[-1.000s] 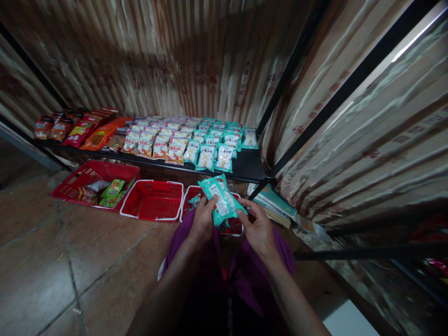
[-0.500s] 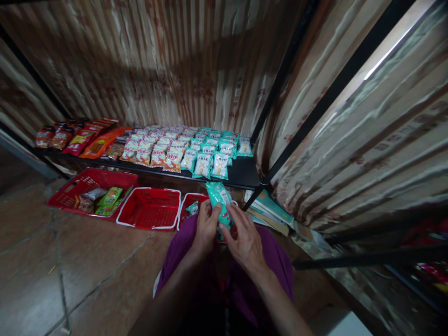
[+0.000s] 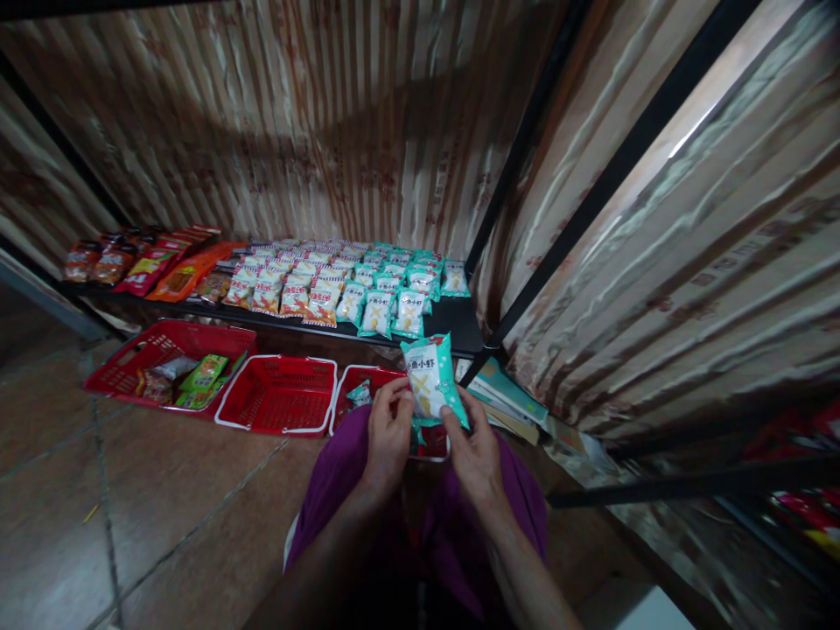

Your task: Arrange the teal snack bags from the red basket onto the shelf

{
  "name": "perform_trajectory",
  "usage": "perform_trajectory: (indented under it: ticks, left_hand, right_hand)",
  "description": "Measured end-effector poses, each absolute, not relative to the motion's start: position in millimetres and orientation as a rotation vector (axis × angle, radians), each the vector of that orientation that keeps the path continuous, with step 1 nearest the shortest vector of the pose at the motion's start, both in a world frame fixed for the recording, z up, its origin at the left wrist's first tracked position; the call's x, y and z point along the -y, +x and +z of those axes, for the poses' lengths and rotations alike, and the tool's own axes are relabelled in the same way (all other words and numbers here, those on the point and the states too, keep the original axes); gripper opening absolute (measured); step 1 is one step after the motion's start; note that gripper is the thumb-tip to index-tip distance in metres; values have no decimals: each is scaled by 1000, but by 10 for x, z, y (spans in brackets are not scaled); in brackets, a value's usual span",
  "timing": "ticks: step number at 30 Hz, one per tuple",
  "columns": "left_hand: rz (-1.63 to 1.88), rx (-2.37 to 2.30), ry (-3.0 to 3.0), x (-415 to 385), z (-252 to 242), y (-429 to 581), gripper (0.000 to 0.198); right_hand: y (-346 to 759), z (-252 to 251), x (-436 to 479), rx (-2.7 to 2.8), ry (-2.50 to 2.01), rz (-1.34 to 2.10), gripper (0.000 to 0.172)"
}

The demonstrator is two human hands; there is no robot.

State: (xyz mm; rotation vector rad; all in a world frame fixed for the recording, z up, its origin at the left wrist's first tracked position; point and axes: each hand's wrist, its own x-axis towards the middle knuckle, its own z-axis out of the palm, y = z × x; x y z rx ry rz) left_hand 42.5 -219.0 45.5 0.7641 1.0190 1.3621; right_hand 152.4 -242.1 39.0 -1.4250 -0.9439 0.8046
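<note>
A teal-and-white snack bag (image 3: 428,378) is held up above my knees, its printed front facing me. My right hand (image 3: 473,448) grips its lower right side, thumb on the front and fingers behind. At the lower left edge, my left hand (image 3: 388,430) has its fingers curled against the bag; their tips are partly hidden. Below the bag stands a red basket (image 3: 345,404) with a few teal bags inside, partly covered by my hands and knee. Matching teal bags (image 3: 377,312) lie in rows on the black shelf (image 3: 452,322) ahead.
White-and-orange snack bags (image 3: 295,297) and orange and red packets (image 3: 187,273) fill the shelf's left part. Two more red baskets (image 3: 276,427) stand on the tiled floor to the left. Folders (image 3: 508,389) lie beneath the shelf's right end, near a black post (image 3: 535,284).
The snack bag has been turned from its teal side to its white printed front. My right hand has shifted to its right edge, and the left has moved slightly lower.
</note>
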Motion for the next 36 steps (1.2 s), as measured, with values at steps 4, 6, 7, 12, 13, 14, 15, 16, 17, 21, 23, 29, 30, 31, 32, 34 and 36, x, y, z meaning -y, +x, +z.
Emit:
perform_trajectory:
  ticks: [4, 6, 7, 12, 13, 14, 15, 16, 17, 21, 23, 29, 30, 31, 32, 34, 36]
  left_hand:
    - [1426, -1098, 780, 2140, 371, 427, 39]
    - [1393, -1048, 743, 2140, 368, 427, 44]
    - [1359, -1018, 730, 2148, 379, 428, 45]
    - [1239, -902, 706, 2186, 482, 437, 44]
    - [1252, -900, 702, 2183, 493, 440, 44]
    - [1268, -905, 701, 2175, 496, 444, 44]
    - [1284, -913, 701, 2164, 491, 446, 44]
    - [1295, -924, 703, 2151, 480, 447, 44]
    - [1301, -937, 705, 2137, 462, 446, 43]
    - [1311, -975, 716, 2069, 351, 432, 41]
    - [1300, -983, 714, 2013, 289, 433, 39]
    - [1230, -1054, 806, 1673, 157, 605, 35]
    - [1223, -1069, 827, 1593, 146, 662, 37]
    - [1216, -1080, 854, 1510, 138, 723, 39]
    - [1209, -1088, 892, 1422, 133, 789, 41]
    - [1205, -1106, 1003, 1237, 131, 928, 43]
    - [1213, -1115, 1147, 1043, 135, 1074, 44]
  right_hand:
    - [1479, 446, 2402, 625, -1211, 1012, 60]
    - [1450, 484, 2397, 575, -1149, 1032, 57]
    - [1441, 497, 2394, 566, -1133, 1035, 55]
    - [1469, 497, 2385, 531, -1104, 1085, 47]
    - [1485, 490, 2386, 529, -1118, 1096, 47]
    - [1501, 481, 2388, 527, -1139, 1101, 48]
    - [1518, 469, 2390, 529, -1164, 1103, 50]
    - [1535, 455, 2391, 532, -1189, 1105, 50]
    - [1550, 437, 2389, 533, -1214, 1105, 50]
    - [1596, 326, 2348, 502, -1269, 1105, 45]
    - [1618, 254, 2302, 496, -1253, 1123, 43]
    - [1785, 23, 1955, 429, -1262, 1117, 55]
    - [1832, -6, 1855, 404, -1270, 1089, 57]
    - [1881, -29, 1744, 374, -1279, 1053, 59]
    - [1932, -42, 1625, 346, -1289, 1018, 61]
    - [2033, -41, 1371, 310, -1301, 953, 63]
    - [2130, -10, 1112, 328, -1291, 893, 64]
